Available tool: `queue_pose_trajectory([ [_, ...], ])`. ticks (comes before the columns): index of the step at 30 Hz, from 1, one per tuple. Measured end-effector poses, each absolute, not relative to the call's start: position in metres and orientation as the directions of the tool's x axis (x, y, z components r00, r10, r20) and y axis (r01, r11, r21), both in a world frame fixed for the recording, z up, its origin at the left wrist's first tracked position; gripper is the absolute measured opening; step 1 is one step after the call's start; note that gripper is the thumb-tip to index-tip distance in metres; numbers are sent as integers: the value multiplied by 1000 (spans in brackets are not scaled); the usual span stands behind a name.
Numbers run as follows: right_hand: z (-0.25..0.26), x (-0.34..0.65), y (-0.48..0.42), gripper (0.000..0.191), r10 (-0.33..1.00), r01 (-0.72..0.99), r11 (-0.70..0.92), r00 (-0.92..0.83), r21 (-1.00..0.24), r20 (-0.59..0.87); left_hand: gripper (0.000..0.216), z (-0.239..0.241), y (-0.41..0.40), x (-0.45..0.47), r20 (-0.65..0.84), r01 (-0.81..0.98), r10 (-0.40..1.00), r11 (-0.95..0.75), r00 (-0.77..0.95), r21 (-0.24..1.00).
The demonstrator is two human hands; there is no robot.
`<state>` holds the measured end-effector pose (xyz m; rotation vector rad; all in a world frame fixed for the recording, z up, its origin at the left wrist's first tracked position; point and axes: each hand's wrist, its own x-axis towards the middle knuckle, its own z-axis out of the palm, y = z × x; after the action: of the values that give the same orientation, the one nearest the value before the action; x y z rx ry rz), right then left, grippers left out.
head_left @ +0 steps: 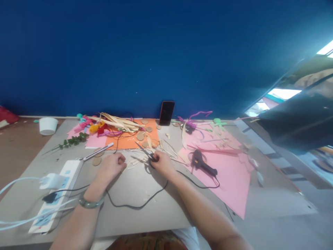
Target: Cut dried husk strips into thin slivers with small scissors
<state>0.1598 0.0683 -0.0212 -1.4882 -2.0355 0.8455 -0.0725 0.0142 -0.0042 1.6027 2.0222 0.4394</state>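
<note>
Head view: the right hand [162,163] has its grip closed on the handles of the black scissors [144,150], whose blades point out toward 10 o'clock from the fingers. The left hand [112,166], at 9 o'clock of the right, is curled into a fist; whether it holds anything I cannot tell. Pale straw strips [134,160] lie on the counter [145,194] between the hands, and a glue gun [202,164] rests at 3 o'clock
</note>
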Motion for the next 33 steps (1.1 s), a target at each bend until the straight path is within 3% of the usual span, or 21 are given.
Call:
queue_pose_trajectory([
  [5, -21, 160, 70, 19, 970, 572, 182, -238, -800, 50, 8, -5, 11, -64, -159, 878, 981, 170, -109, 447],
  [14, -21, 160, 71, 18, 977, 481, 166, -198, -861, 78, 19, -10, 8, -63, -110, 950, 994, 37, -2, 309],
  [24, -22, 160, 72, 18, 982, 449, 157, -165, -880, 91, 19, 6, 9, -65, -88, 869, 993, 110, -77, 482],
  [28, -22, 159, 71, 17, 981, 435, 169, -160, -885, 109, 22, -2, 13, -57, 18, 877, 993, 97, -120, 471],
  [33, -25, 158, 71, 17, 980, 418, 172, -167, -892, 110, 23, -18, 18, -45, 136, 904, 990, -15, -48, 426],
])
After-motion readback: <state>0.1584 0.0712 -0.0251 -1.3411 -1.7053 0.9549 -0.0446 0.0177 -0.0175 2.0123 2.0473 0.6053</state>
